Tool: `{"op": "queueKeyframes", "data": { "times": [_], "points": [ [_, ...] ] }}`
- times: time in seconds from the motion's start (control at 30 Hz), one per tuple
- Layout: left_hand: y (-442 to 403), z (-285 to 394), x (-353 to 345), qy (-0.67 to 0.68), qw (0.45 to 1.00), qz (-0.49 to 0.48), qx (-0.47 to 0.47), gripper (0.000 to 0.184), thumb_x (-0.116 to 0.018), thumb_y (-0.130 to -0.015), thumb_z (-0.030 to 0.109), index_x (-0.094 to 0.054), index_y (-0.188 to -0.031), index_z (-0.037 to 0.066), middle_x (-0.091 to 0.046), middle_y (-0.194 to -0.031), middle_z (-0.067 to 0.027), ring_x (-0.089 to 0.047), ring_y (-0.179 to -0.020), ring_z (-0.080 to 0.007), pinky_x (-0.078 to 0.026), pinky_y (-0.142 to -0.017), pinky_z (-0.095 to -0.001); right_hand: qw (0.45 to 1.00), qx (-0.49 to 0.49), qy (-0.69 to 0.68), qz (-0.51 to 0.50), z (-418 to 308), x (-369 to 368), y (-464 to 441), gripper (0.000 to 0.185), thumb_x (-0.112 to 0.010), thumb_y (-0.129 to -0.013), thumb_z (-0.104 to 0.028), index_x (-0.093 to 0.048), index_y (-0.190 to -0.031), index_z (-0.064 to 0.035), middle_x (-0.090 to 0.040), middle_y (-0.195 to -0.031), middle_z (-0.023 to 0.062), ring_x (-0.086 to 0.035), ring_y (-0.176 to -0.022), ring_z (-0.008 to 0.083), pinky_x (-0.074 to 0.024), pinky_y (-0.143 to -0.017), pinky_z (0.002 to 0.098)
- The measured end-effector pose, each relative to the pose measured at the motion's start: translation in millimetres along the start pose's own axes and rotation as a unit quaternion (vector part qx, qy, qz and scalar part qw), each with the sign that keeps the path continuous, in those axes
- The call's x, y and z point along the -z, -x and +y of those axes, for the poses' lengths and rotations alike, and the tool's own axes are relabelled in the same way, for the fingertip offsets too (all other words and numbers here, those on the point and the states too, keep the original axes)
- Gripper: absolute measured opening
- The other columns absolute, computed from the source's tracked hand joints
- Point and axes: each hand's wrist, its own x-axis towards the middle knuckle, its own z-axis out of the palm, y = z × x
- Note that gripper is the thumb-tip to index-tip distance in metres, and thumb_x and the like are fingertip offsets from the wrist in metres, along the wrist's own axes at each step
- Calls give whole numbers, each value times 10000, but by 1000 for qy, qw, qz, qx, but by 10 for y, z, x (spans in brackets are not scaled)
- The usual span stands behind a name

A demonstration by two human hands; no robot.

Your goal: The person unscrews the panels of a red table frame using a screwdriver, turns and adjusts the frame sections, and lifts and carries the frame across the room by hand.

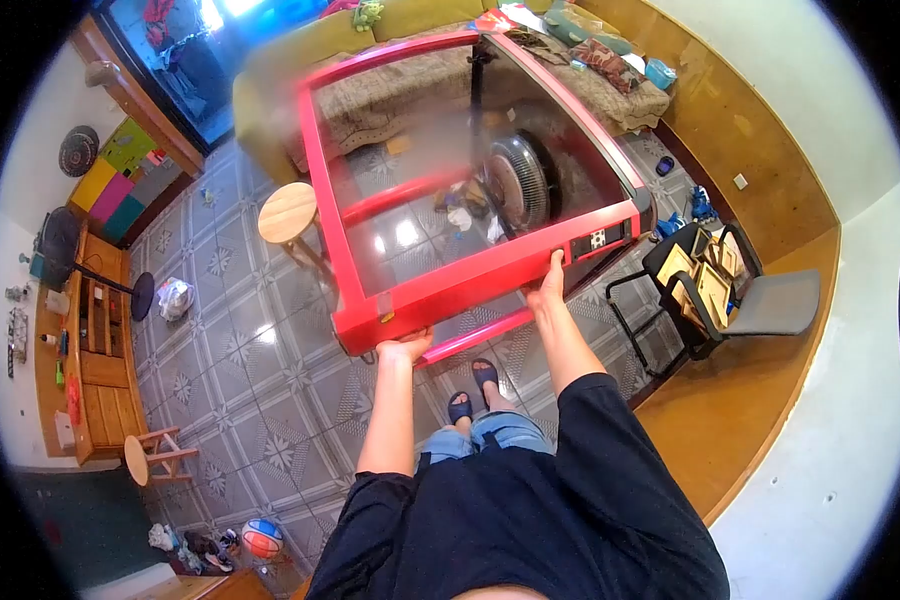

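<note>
- Location: the red-framed table (485, 278) is directly in front of you, its near rail across your hands. The sofa (260, 125) lies beyond its far side, a wooden stool (287, 212) near its left side, and the black chair (692, 300) to the right.
- Left hand (404, 347): fingers curled beneath the rail close to the near left corner, taking hold from below; fingertips hidden, so firmness of grip cannot be confirmed.
- Right hand (547, 288): partly closed on the rail, thumb up its front face, remaining fingers out of sight below, just left of the control panel (599, 239).
- Handling, as judged: bulky and stiff, probably heavy. A round black unit (522, 180) shows through the see-through top (400, 250) toward the right, so weight may be uneven.
- Fragility, as judged: the top looks like glass; avoid knocks, twisting or pressing on it. The glossy rail may prove slippery under damp palms.
- Recommended hold: the solid rail, hands spread toward both near corners, palms under. Keep your fingers off the control panel.
- Footing: your sandals (460, 408) stand on shiny floor tiles (300, 400), close to the lower red bar (475, 336). Mind your toes.
</note>
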Motion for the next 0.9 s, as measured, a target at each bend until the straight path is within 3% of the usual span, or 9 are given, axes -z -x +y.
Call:
{"op": "queueKeyframes", "data": {
  "times": [0.07, 0.3, 0.4, 0.5, 0.57, 0.6, 0.83, 0.9],
  "points": [
    [-4, 53, 116, 2, 1000, -26, 15, 451, -318, -861, 403, -568, -1090, 105, -579, -1119, -100, -521, -1049, -273, -376, -909, -417, 1000, 3, -2, 4, 39, 26, 69, 615, -382, -797, -671, -512, -1124, -167, -553, -1090, 15, -512, -966, 215, -416, -759, 393],
    [316, 34, 126, -3, 999, 49, -17, 476, -295, -864, 413, -557, -1123, 110, -573, -1137, -90, -515, -1063, -283, -375, -929, -412, 1000, 13, -9, 2, 195, 174, 195, 584, -393, -794, -670, -525, -1094, -186, -570, -1033, -1, -513, -904, 194, -396, -677, 352],
    [387, 56, 192, -23, 999, 44, -15, 478, -291, -866, 413, -551, -1135, 114, -573, -1140, -84, -513, -1065, -277, -370, -930, -420, 999, -8, -42, 8, 228, 228, 268, 544, -467, -820, -584, -509, -1142, -148, -570, -1090, 10, -546, -963, 194, -450, -748, 383],
    [273, 194, 375, -40, 999, 29, -19, 468, -301, -861, 408, -555, -1124, 116, -575, -1136, -85, -511, -1070, -271, -369, -930, -425, 999, 10, -50, 7, 263, 215, 379, 554, -469, -816, -590, -507, -1149, -149, -567, -1103, 9, -547, -962, 193, -451, -748, 379],
    [87, 352, 556, 8, 999, -6, 35, 518, -292, -850, 452, -521, -1164, 110, -548, -1178, -89, -472, -1109, -285, -331, -940, -454, 999, 15, -27, 8, 292, 282, 436, 567, -470, -813, -594, -496, -1160, -146, -566, -1104, 13, -547, -970, 196, -455, -751, 386],
    [153, 296, 517, -1, 1000, -17, 10, 519, -286, -853, 449, -514, -1177, 114, -537, -1192, -94, -471, -1109, -287, -319, -951, -454, 999, 9, -31, 11, 289, 268, 448, 574, -470, -813, -594, -489, -1164, -141, -564, -1104, 18, -547, -970, 198, -459, -741, 387],
    [371, 288, 634, -47, 999, -16, -10, 509, -291, -855, 433, -512, -1183, 113, -524, -1213, -103, -466, -1127, -293, -338, -942, -465, 999, 13, -48, 13, 357, 289, 633, 613, -518, -785, -595, -470, -1174, -125, -549, -1122, 34, -556, -963, 203, -481, -704, 381],
    [407, 320, 658, 4, 999, -15, 36, 498, -305, -850, 426, -527, -1163, 109, -537, -1197, -102, -473, -1124, -300, -352, -931, -478, 999, 21, -44, 17, 390, 336, 701, 621, -527, -778, -596, -469, -1176, -123, -548, -1128, 34, -555, -973, 203, -482, -711, 383]
  ]
}}
